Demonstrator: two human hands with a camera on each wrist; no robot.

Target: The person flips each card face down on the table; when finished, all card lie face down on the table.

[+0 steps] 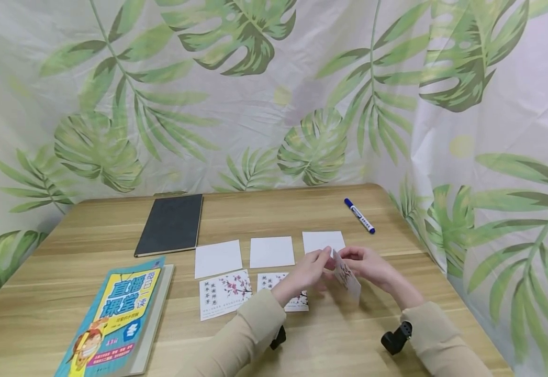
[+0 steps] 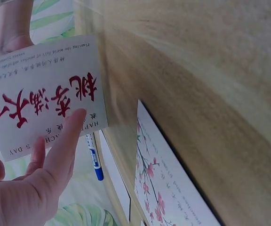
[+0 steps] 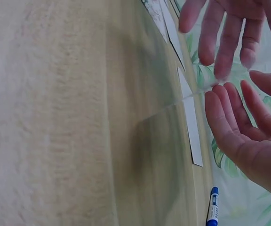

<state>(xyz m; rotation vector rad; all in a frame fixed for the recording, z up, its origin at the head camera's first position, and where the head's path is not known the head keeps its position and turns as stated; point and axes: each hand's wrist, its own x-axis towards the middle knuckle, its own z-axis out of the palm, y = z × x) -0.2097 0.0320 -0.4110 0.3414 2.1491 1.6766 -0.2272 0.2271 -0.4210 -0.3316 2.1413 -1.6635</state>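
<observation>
A white greeting card [image 1: 347, 278] with red lettering stands tilted above the table between both hands. My right hand [image 1: 369, 266] holds it from the right, its bent fingers [image 3: 220, 113] behind the card and its thumb near the edge. My left hand [image 1: 310, 273] comes from the other side; in the left wrist view its index finger [image 2: 69, 134] touches the printed face. In the right wrist view the card is nearly edge-on. Two blossom cards, one left [image 1: 225, 294] and one partly under my left arm [image 1: 297, 301], lie face up.
Three blank white squares, left [image 1: 218, 258], middle [image 1: 271, 252] and right [image 1: 323, 241], form a row behind the cards. A blue marker [image 1: 359, 215] lies at the back right. On the left are a black notebook [image 1: 170, 224] and a colourful book [image 1: 113, 319]. A leafy curtain [image 1: 250, 120] surrounds the table.
</observation>
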